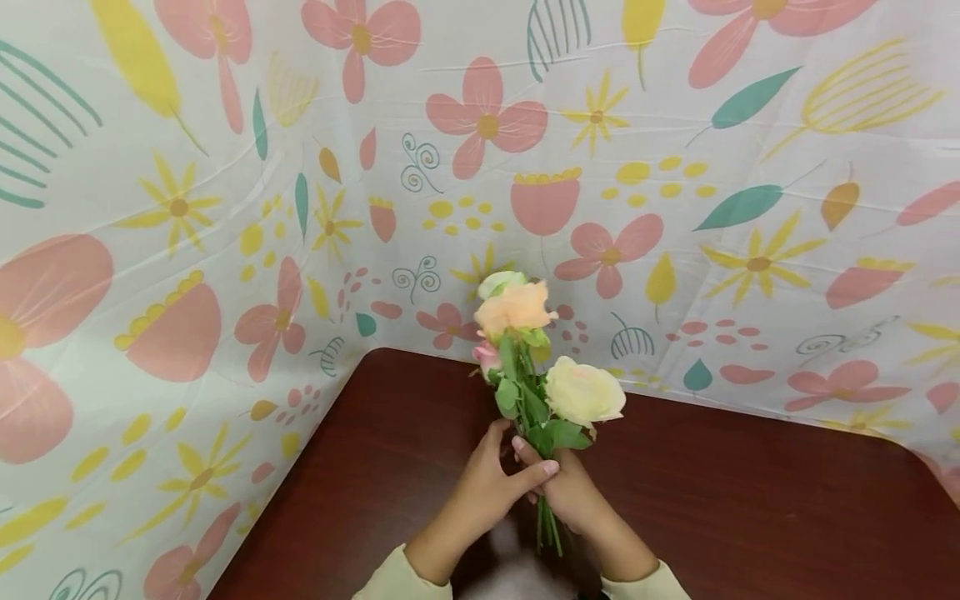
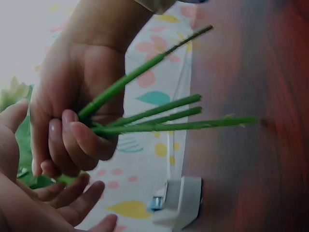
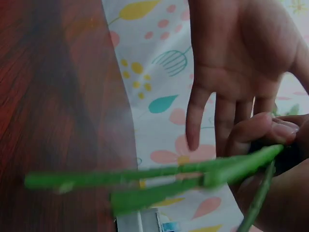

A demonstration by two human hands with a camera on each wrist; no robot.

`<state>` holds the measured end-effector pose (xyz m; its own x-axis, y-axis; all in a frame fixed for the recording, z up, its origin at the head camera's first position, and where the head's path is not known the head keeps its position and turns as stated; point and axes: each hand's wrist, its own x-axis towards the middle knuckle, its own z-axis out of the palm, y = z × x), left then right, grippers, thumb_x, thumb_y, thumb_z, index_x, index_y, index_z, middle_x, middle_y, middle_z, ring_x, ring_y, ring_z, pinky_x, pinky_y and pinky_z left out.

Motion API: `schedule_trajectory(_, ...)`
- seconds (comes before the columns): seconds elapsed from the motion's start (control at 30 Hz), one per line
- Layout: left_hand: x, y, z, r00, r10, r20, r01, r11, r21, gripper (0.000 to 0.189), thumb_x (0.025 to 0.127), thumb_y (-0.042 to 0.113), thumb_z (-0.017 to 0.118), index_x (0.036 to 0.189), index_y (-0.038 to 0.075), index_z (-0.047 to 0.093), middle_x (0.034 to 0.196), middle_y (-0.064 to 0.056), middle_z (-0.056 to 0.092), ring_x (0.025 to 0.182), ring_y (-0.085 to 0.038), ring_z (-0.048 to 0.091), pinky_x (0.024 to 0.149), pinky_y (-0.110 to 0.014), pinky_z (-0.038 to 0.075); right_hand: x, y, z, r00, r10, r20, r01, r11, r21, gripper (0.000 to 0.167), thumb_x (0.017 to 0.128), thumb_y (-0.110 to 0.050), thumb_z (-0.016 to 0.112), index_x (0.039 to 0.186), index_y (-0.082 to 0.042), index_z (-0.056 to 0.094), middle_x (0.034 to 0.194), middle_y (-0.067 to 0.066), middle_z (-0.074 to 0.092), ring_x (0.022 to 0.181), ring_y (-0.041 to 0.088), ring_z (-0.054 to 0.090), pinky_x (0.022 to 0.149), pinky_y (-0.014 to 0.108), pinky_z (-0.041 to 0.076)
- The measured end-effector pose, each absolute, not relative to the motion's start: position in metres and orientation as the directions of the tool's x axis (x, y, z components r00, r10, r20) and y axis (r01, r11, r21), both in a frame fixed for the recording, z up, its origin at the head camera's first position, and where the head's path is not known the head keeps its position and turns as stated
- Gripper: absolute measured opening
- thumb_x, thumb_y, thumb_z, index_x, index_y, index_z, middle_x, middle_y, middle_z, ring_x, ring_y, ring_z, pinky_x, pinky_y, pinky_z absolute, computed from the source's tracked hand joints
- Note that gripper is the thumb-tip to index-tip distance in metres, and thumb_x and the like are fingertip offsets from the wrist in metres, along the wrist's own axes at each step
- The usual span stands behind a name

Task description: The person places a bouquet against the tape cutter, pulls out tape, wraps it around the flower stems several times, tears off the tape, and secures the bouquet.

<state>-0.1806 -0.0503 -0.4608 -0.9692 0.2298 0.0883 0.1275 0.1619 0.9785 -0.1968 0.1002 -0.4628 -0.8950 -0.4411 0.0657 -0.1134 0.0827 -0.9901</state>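
Observation:
A bunch of several roses (image 1: 517, 308) stands upright above the table in the head view, with peach, cream, pink and pale green blooms. My right hand (image 1: 576, 493) grips the green stems (image 1: 550, 529), whose cut ends poke out below the fist. In the left wrist view the right hand's fingers (image 2: 72, 140) curl round them. Close beside the bunch is my left hand (image 1: 480, 483), its thumb near the right hand. The right wrist view shows the left hand's fingers (image 3: 224, 116) extended and holding nothing. Leaves partly hide where the two hands meet.
A dark red-brown table (image 1: 742, 500) lies under the hands. White cloth with a floral print (image 1: 480, 208) hangs behind it and along the left side. A small white-and-grey object (image 2: 181, 203) is near the cloth in the left wrist view.

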Motion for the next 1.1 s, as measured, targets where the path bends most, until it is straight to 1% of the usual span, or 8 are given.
schedule_trajectory(0.1,-0.185,-0.044,-0.463,-0.965,0.244,0.1,0.127,0.097,0.987,0.083,0.087,0.046,0.078,0.154,0.036,0.029,0.145,0.001,0.053,0.102,-0.017,0.069,0.079,-0.036,0.059,-0.196,0.1,-0.463,-0.889,-0.454,0.061,-0.137,0.137,-0.981,0.036,0.109,-0.029,0.045,0.097,0.004,0.052,0.055,-0.007,0.036,0.047,0.005,0.039,0.048,0.031,0.044)
schedule_trajectory(0.2,-0.188,-0.041,-0.464,-0.964,0.223,0.145,0.166,0.076,0.983,0.088,0.087,0.044,0.079,0.154,0.044,0.023,0.153,0.011,0.044,0.129,-0.013,0.055,0.101,-0.036,0.051,-0.194,0.1,-0.461,-0.904,-0.427,0.028,-0.135,0.223,-0.965,0.04,0.108,-0.032,0.049,0.086,0.002,0.051,0.053,-0.005,0.037,0.046,0.005,0.039,0.048,0.028,0.043)
schedule_trajectory(0.4,-0.191,-0.033,-0.464,-0.972,0.158,0.175,0.173,-0.025,0.985,0.084,0.085,0.038,0.082,0.152,0.034,0.032,0.149,0.011,0.048,0.137,-0.011,0.047,0.115,-0.039,0.037,-0.191,0.102,-0.46,-0.922,-0.387,-0.013,-0.138,0.357,-0.924,0.05,0.107,-0.034,0.05,0.068,-0.003,0.047,0.053,-0.003,0.041,0.046,0.007,0.039,0.047,0.027,0.04)
schedule_trajectory(0.5,-0.191,-0.027,-0.464,-0.98,0.132,0.152,0.142,-0.082,0.987,0.085,0.084,0.035,0.083,0.152,0.028,0.032,0.148,0.007,0.05,0.135,-0.012,0.049,0.115,-0.038,0.037,-0.19,0.104,-0.462,-0.926,-0.378,0.005,-0.167,0.396,-0.903,0.036,0.108,-0.024,0.048,0.08,-0.002,0.057,0.059,-0.001,0.048,0.051,0.008,0.044,0.052,0.026,0.043)
schedule_trajectory(0.6,-0.19,-0.022,-0.466,-0.988,0.099,0.122,0.108,-0.139,0.984,0.087,0.085,0.031,0.082,0.154,0.025,0.029,0.151,0.003,0.047,0.137,-0.014,0.048,0.116,-0.039,0.035,-0.188,0.105,-0.464,-0.938,-0.343,0.05,-0.214,0.459,-0.863,0.022,0.106,-0.013,0.05,0.112,-0.001,0.066,0.088,0.005,0.068,0.078,0.012,0.062,0.073,0.031,0.054)
schedule_trajectory(0.7,-0.19,-0.02,-0.47,-0.993,0.047,0.104,0.096,-0.148,0.984,0.083,0.089,0.03,0.078,0.155,0.021,0.028,0.153,-0.001,0.046,0.139,-0.016,0.046,0.117,-0.04,0.034,-0.186,0.102,-0.466,-0.949,-0.302,0.091,-0.251,0.548,-0.798,0.036,0.101,-0.007,0.053,0.136,-0.003,0.06,0.124,0.011,0.07,0.111,0.017,0.062,0.093,0.04,0.053)
schedule_trajectory(0.9,-0.192,-0.02,-0.476,-0.994,0.042,0.097,0.09,-0.138,0.986,0.047,0.101,0.026,0.063,0.142,0.008,0.048,0.128,-0.016,0.065,0.12,-0.028,0.063,0.101,-0.028,0.049,-0.188,0.097,-0.469,-0.95,-0.297,0.095,-0.273,0.644,-0.715,0.036,0.101,-0.008,0.055,0.136,-0.001,0.057,0.109,0.014,0.073,0.088,0.014,0.062,0.076,0.034,0.05)
schedule_trajectory(1.1,-0.193,-0.024,-0.477,-0.996,0.02,0.092,0.087,-0.163,0.983,0.039,0.106,0.023,0.053,0.14,0.004,0.054,0.125,-0.018,0.067,0.121,-0.028,0.063,0.102,-0.026,0.048,-0.19,0.096,-0.473,-0.938,-0.328,0.11,-0.303,0.628,-0.717,0.043,0.103,-0.017,0.058,0.145,-0.008,0.051,0.122,0.015,0.071,0.101,0.017,0.067,0.08,0.035,0.053)
